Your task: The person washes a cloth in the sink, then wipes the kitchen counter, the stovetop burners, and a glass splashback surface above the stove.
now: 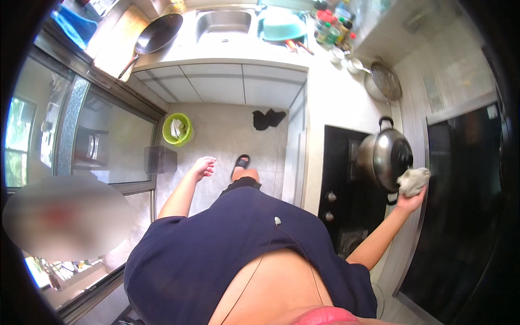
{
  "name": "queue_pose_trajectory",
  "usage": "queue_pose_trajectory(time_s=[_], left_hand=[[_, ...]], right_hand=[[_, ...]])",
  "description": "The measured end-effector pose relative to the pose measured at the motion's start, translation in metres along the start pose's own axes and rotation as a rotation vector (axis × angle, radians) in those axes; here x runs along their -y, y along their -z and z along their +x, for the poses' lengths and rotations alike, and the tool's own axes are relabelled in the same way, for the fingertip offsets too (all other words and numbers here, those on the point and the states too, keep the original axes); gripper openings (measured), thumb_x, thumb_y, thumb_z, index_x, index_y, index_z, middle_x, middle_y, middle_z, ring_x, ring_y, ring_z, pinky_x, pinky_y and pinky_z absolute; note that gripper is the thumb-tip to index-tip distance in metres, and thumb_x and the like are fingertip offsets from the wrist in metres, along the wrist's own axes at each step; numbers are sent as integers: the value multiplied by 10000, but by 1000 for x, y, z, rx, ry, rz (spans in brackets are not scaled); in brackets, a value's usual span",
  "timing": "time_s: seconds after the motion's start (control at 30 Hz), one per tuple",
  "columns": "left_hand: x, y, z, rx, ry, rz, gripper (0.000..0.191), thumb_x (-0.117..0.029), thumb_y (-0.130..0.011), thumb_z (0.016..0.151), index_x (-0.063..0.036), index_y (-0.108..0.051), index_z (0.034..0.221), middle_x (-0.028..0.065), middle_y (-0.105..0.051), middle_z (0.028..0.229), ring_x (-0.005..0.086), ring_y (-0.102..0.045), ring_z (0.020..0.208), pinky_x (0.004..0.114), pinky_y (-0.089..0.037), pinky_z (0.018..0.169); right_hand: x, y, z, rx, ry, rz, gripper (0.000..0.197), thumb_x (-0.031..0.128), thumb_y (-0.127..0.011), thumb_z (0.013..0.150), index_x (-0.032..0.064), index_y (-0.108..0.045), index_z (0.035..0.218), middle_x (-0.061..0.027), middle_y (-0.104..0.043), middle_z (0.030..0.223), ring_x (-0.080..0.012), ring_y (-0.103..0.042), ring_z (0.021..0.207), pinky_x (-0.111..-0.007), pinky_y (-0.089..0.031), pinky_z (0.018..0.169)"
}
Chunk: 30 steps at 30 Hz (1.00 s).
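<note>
My right hand (411, 201) grips a bunched pale-grey cloth (413, 181) beside the large stainless steel pot (369, 160). The cloth overlaps the near edge of the pot's domed lid (392, 146) in my view; whether it touches is unclear. Under the pot lies a black glass gas hob (337, 174) with two knobs on its front side. Over the floor hangs my left hand (204, 167), its fingers loosely bent and apart, with nothing in them.
Along the counter (321, 93) are a wok (158, 34), a steel sink (224, 26), a turquoise basin (283, 25), several bottles (333, 30) and a strainer (386, 81). A green bin (177, 130) and black cloth (268, 119) lie on the floor. Sliding glass doors (115, 134) stand at left.
</note>
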State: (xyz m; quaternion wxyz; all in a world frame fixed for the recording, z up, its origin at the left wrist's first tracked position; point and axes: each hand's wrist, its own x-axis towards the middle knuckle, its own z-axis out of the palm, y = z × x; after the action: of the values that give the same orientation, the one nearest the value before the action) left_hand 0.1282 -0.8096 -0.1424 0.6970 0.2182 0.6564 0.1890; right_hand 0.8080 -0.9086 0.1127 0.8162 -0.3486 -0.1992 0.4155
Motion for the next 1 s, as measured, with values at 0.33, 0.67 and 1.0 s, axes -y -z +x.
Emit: queue_pose_trajectory(time_s=[0.33, 0.67, 1.0], left_hand=[[-146, 108, 77, -37, -139, -105, 178, -160, -536, 872, -109, -580, 1037, -1, -536, 769, 95, -525, 558, 224, -448, 476], [-394, 221, 147, -109, -384, -125, 201, -111, -502, 857, -84, -586, 1038, 1, -553, 778, 103, -532, 590, 237, -442, 532], [-673, 274, 251, -162, -567, -315, 231, -251, -508, 887, -93, -612, 1020, 0, -590, 755, 123, -560, 630, 268, -470, 579]], right_hand=[[-308, -65, 74, -474, -617, 140, 409, 288, -366, 892, 52, -547, 1173, -104, -600, 1148, -301, -581, 1042, -484, -486, 860], [-547, -291, 211, 49, -966, 124, 347, 188, -432, 876, 9, -520, 1160, -131, -607, 1096, -290, -585, 1021, -453, -446, 933], [-705, -396, 342, -151, -1239, 55, 401, 206, -369, 842, -5, -510, 1153, -161, -581, 1130, -332, -560, 1035, -472, -431, 934]])
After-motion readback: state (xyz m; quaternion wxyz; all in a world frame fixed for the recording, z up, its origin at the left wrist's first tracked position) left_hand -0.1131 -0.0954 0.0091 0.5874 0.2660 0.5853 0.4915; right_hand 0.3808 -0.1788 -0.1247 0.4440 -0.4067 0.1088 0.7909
